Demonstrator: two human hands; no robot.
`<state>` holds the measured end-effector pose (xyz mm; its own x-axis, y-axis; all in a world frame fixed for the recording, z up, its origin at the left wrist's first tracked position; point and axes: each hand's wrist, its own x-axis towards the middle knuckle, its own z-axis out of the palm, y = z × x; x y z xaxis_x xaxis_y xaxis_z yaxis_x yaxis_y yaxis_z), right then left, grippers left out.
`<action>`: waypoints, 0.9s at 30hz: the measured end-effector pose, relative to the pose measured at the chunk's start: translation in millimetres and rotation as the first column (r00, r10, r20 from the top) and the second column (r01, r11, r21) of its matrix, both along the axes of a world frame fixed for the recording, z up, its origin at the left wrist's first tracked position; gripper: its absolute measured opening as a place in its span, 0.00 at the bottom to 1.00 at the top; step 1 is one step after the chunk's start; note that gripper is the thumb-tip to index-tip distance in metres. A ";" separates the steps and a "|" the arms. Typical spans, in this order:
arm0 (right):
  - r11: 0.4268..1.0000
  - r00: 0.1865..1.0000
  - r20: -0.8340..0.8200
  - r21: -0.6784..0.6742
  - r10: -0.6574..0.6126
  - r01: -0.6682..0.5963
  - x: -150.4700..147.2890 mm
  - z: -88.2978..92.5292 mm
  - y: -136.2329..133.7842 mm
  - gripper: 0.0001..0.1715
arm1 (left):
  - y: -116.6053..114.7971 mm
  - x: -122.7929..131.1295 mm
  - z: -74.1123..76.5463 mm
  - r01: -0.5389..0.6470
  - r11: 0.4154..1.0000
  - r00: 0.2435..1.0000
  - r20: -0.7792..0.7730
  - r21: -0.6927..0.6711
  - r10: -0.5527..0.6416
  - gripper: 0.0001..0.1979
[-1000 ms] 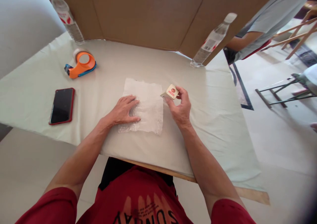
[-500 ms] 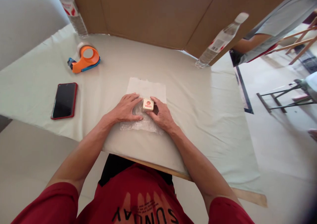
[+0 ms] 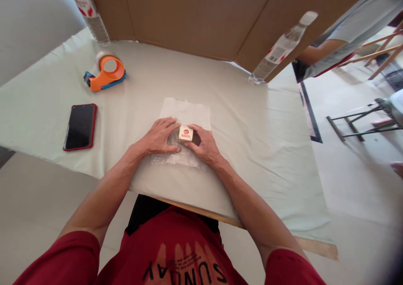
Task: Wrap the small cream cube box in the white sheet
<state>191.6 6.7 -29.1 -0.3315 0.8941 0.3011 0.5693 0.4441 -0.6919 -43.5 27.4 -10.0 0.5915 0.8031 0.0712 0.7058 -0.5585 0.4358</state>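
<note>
A small cream box with a red print (image 3: 185,134) rests on a sheet of clear bubble wrap (image 3: 176,159), which lies partly over a white paper-like sheet (image 3: 189,107). My right hand (image 3: 205,147) grips the box from the right, thumb at its near edge and index finger at its far edge. To the left of the box, my left hand (image 3: 160,137) lies on the bubble wrap with thumb and fingers spread apart. Its fingertips come close to the box; whether they touch it I cannot tell.
An orange tape dispenser (image 3: 107,76) and a phone in a red case (image 3: 80,126) lie on the left. Water bottles stand at the back left (image 3: 91,16) and back right (image 3: 280,52), against a cardboard panel (image 3: 195,16). Another person's arm (image 3: 321,50) shows beyond the panel.
The box and my right hand have shifted very slightly left, toward my left hand. My right hand keeps hold of the box, and the left stays spread. The view has moved a little.
</note>
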 end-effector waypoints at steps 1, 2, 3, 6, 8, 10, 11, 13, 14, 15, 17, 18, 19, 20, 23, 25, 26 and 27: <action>1.000 1.000 0.001 -0.003 0.005 -0.005 0.2 0.7 0.0 0.32 | 0.1 -0.3 0.2 0.003 1.000 1.000 -0.004 -0.004 -0.003 0.46; 1.000 1.000 0.002 -0.007 0.010 -0.010 0.5 1.4 0.1 0.31 | 0.3 -0.6 0.4 0.007 1.000 1.000 -0.007 -0.008 -0.007 0.46; 1.000 1.000 0.001 -0.011 0.013 -0.013 0.7 2.1 0.1 0.31 | 0.4 -0.8 0.5 0.009 1.000 1.000 -0.008 -0.011 -0.009 0.46; 1.000 1.000 -0.016 -0.024 0.019 -0.019 1.0 3.1 0.6 0.31 | 0.6 -1.4 0.3 0.011 1.000 1.000 -0.002 -0.010 -0.011 0.46; 0.999 0.999 -0.038 -0.031 0.026 -0.027 0.9 3.0 1.1 0.31 | 0.7 -1.5 -0.1 0.013 1.000 1.000 0.006 -0.011 -0.012 0.46; 0.999 0.998 -0.055 -0.032 0.034 -0.036 0.6 2.3 1.6 0.32 | 0.8 -1.6 -0.4 0.016 1.000 1.000 0.012 -0.014 -0.016 0.45; 0.999 0.998 -0.059 -0.030 0.037 -0.039 0.4 2.0 1.7 0.32 | 0.9 -1.6 -0.5 0.017 1.000 1.000 0.012 -0.016 -0.017 0.45; 0.999 0.997 -0.060 -0.024 0.039 -0.040 -0.1 1.9 1.8 0.32 | 0.9 -1.7 -0.4 0.017 1.000 1.000 0.009 -0.018 -0.017 0.45; 0.999 0.997 -0.060 -0.023 0.039 -0.041 -0.3 2.1 1.8 0.32 | 0.9 -1.7 -0.1 0.017 1.000 1.000 0.007 -0.020 -0.017 0.45; 0.999 0.997 -0.062 -0.022 0.043 -0.044 -0.5 2.6 1.8 0.32 | 0.9 -1.8 0.3 0.017 1.000 1.000 0.007 -0.022 -0.017 0.45; 0.998 0.996 -0.068 -0.017 0.054 -0.056 -0.8 4.1 1.7 0.31 | 0.5 -2.0 1.8 0.018 0.999 1.000 0.009 -0.030 -0.018 0.45; 0.998 0.996 -0.070 -0.012 0.060 -0.061 -0.8 4.7 1.6 0.31 | 0.1 -2.1 2.7 0.019 0.999 1.000 0.012 -0.035 -0.019 0.44; 0.998 0.995 -0.070 -0.008 0.065 -0.066 -0.7 5.2 1.5 0.31 | -0.3 -2.3 3.7 0.020 0.999 1.000 0.017 -0.038 -0.020 0.43; 0.998 0.995 -0.067 -0.006 0.067 -0.068 -0.6 5.2 1.5 0.31 | -0.7 -2.5 4.7 0.022 0.999 0.999 0.026 -0.039 -0.021 0.42; 0.998 0.997 -0.042 -0.003 0.058 -0.058 0.2 3.0 1.8 0.33 | -0.8 -3.3 6.9 0.017 0.999 0.997 0.074 -0.040 -0.014 0.38; 0.999 0.998 -0.029 -0.002 0.053 -0.053 0.8 0.5 2.5 0.37 | 0.6 -4.2 8.1 -0.004 0.999 0.993 0.122 -0.053 0.010 0.37; 0.998 0.998 -0.027 -0.005 0.055 -0.056 1.0 -0.5 2.9 0.39 | 1.6 -4.8 9.1 -0.021 0.997 0.988 0.149 -0.068 0.031 0.36; 0.998 0.998 -0.027 -0.010 0.061 -0.061 1.2 -1.2 3.2 0.41 | 2.6 -5.6 10.7 -0.046 0.995 0.982 0.179 -0.087 0.061 0.36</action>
